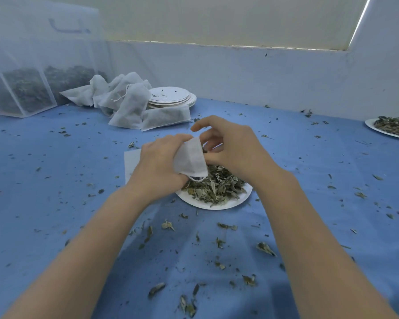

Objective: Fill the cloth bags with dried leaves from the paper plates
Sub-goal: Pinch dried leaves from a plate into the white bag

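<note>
A white paper plate (219, 204) heaped with dried green leaves (217, 186) lies on the blue cloth in the middle. Just above its far left side, my left hand (158, 165) grips a small white cloth bag (190, 161), its drawstring loop hanging over the leaves. My right hand (233, 148) pinches the bag's right edge with thumb and curled fingers, while the index finger stretches out above it. Behind my left hand lies a flat white bag (131, 161), partly hidden.
A pile of cloth bags (124, 101), some holding leaves, sits at the back left beside a stack of paper plates (171, 96). A clear bin of leaves (23, 88) stands far left. Another plate of leaves (392, 126) lies at the right edge. Leaf crumbs litter the blue cloth (55, 180).
</note>
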Tool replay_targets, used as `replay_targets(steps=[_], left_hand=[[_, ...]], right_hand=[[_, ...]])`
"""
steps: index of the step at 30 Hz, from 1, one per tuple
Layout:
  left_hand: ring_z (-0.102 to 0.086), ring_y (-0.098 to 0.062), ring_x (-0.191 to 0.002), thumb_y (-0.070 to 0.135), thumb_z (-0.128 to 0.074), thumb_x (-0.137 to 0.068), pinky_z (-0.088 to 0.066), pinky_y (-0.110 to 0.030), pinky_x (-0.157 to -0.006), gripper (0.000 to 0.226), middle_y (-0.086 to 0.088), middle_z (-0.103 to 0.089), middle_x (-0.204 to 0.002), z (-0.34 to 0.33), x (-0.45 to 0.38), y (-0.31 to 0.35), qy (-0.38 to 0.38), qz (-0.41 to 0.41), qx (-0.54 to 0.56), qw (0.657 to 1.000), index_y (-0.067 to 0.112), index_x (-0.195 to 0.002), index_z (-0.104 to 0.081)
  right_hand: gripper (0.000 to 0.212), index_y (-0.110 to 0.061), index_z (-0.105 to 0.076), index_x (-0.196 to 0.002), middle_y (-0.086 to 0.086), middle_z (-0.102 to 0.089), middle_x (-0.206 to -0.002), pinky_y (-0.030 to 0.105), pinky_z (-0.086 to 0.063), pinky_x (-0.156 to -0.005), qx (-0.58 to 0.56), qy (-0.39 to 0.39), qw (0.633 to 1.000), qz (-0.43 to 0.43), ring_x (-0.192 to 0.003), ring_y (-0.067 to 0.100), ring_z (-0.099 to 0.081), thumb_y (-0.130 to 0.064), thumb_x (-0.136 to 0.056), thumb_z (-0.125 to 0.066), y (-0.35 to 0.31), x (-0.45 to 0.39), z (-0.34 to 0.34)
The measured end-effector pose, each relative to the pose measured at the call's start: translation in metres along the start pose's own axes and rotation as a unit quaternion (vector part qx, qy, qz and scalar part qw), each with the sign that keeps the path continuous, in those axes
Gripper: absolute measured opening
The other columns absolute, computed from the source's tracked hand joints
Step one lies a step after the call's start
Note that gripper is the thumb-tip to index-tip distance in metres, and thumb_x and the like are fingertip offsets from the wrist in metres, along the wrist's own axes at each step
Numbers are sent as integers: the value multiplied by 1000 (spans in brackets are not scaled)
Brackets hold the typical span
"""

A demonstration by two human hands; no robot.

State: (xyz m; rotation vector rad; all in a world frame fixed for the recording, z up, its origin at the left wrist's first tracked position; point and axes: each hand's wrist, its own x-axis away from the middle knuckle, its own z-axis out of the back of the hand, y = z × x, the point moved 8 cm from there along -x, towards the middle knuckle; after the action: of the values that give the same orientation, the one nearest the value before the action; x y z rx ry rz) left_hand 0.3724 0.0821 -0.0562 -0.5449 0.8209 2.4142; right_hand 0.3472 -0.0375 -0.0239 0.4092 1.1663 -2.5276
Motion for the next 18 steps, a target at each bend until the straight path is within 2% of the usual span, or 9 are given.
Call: replay_targets(steps=[3, 7, 10, 12, 14, 16, 18], left_hand=[[-53, -18, -99, 23, -75, -66, -39, -36, -88, 58, 4, -59, -105, 1, 1, -2, 13, 20, 23, 999, 23, -120, -54], [-49, -13, -92, 14, -73, -67, -35, -26, -76, 57, 11, -53, -101, 4, 3, -8, 28, 48, 39, 998, 24, -119, -53], [-45, -9, -89, 12, -70, -69, -31, -17, -70, 53, 11, -53, -102, 7, 2, -12, 35, 66, 51, 996, 25, -118, -54], [-44, -1, -83, 9, -68, -70, -32, -7, -66, 49, 17, -55, -95, 10, 3, -12, 45, 72, 83, 993, 32, -110, -53], [-47, 6, -80, 7, -67, -70, -33, -1, -63, 49, 22, -55, -89, 14, 4, -11, 53, 77, 119, 989, 40, -103, -50], [-49, 13, -82, 7, -67, -70, -35, -2, -60, 51, 23, -56, -89, 15, 5, -10, 56, 79, 138, 986, 44, -100, -50], [-49, 10, -82, 7, -68, -70, -36, -3, -59, 51, 21, -57, -89, 15, 5, -9, 56, 79, 141, 985, 45, -99, -50]], right_hand=[[46, -25, -53, -110, -6, -65, -94, 18, -53, -67, -88, 4, 996, -29, -73, 3, -67, -2, -75, -71, 6, 2, 3], [44, -21, -49, -117, -5, -72, -95, 26, -54, -79, -159, -37, 985, -48, -83, 8, -69, 0, -82, -66, 10, 3, 1], [45, -27, -52, -121, -12, -72, -98, 21, -50, -81, -134, -11, 990, -43, -90, 6, -65, -7, -83, -66, 11, 4, 12], [46, -35, -53, -120, -17, -67, -105, 19, -47, -87, -101, 24, 993, -58, -102, 0, -58, -13, -82, -68, 16, 5, 21], [50, -39, -52, -123, -17, -59, -115, 19, -45, -86, -89, 22, 992, -88, -108, 0, -54, -16, -81, -66, 20, 6, 21], [50, -39, -53, -125, -13, -57, -118, 23, -45, -88, -99, -14, 988, -115, -104, 6, -60, -17, -82, -64, 23, 6, 12], [43, -33, -58, -122, -9, -60, -112, 31, -49, -93, -125, -38, 983, -130, -88, 11, -69, -18, -82, -66, 23, 7, 4]])
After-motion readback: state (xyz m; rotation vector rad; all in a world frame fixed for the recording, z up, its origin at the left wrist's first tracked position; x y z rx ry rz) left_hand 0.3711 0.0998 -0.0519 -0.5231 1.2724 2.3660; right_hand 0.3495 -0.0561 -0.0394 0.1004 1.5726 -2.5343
